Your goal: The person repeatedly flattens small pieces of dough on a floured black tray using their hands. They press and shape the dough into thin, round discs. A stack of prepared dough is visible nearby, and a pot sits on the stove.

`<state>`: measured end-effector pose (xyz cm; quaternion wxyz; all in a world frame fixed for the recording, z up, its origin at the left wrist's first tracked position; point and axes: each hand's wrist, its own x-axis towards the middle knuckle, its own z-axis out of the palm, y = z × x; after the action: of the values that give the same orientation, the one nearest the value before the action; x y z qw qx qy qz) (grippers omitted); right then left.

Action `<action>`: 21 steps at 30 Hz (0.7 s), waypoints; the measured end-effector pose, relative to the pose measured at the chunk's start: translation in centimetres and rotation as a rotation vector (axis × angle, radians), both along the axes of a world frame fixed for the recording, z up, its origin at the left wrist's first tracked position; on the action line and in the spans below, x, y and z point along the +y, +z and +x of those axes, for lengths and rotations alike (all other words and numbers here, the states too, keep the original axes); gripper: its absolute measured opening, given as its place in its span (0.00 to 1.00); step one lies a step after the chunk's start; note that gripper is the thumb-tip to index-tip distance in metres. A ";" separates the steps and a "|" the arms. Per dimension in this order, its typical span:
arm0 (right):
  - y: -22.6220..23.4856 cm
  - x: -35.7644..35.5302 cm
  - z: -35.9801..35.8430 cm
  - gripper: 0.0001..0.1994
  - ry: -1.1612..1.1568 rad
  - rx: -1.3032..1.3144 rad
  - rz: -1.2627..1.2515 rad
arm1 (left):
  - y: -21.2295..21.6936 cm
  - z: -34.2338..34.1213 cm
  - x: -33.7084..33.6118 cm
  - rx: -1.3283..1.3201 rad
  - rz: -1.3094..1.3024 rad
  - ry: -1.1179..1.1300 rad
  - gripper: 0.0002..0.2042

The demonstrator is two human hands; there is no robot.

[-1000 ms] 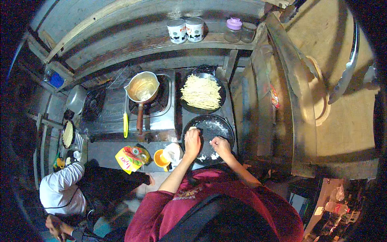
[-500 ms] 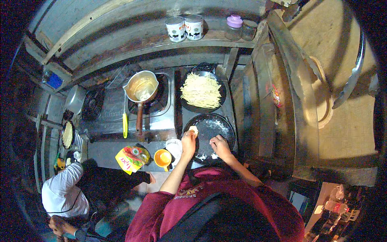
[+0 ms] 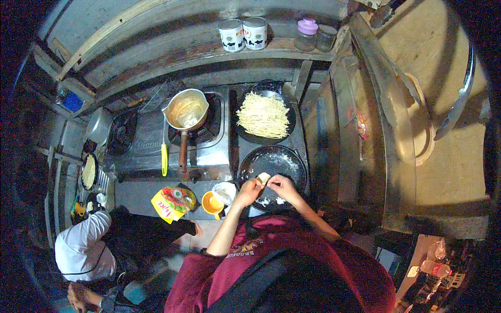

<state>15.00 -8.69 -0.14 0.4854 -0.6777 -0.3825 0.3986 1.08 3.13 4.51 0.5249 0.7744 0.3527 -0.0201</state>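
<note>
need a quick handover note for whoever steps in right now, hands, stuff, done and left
Left hand and right hand pinch one small pale dough piece together over the floured dark pan.
More pale bits lie in that pan by the hands.
Rear pan holds a heap of pale strips.
Saucepan sits on the left burner; orange cup is near the left hand.
Done: strips piled. Left: piece in hand, bits in pan.

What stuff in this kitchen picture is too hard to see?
- Head view: the pale piece between the left hand and right hand is too small to tell what it is.
- What the orange cup holds is too small to see.
- The stove's left burner is dark and bent by the lens.
- The other person is mostly cut off by the dark rim.
</note>
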 end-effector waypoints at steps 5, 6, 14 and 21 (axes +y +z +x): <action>-1.0 0.8 -0.5 0.05 -0.023 0.238 0.109 | -3.3 0.0 -0.7 -0.228 -0.078 0.055 0.07; -0.8 1.3 -0.7 0.05 -0.062 0.266 0.108 | -3.0 0.2 -0.7 -0.367 -0.053 0.086 0.05; 2.6 6.0 -1.1 0.09 -0.131 -0.466 0.235 | -2.8 1.9 0.6 -0.486 0.077 0.446 0.02; 1.4 8.3 -3.0 0.06 0.071 -0.721 0.043 | -0.3 0.6 0.7 -0.192 0.265 0.506 0.02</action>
<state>12.04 -0.34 1.25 0.3191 -0.7507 -0.5607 0.1424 1.72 3.88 4.20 0.4385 0.7221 0.4828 0.2306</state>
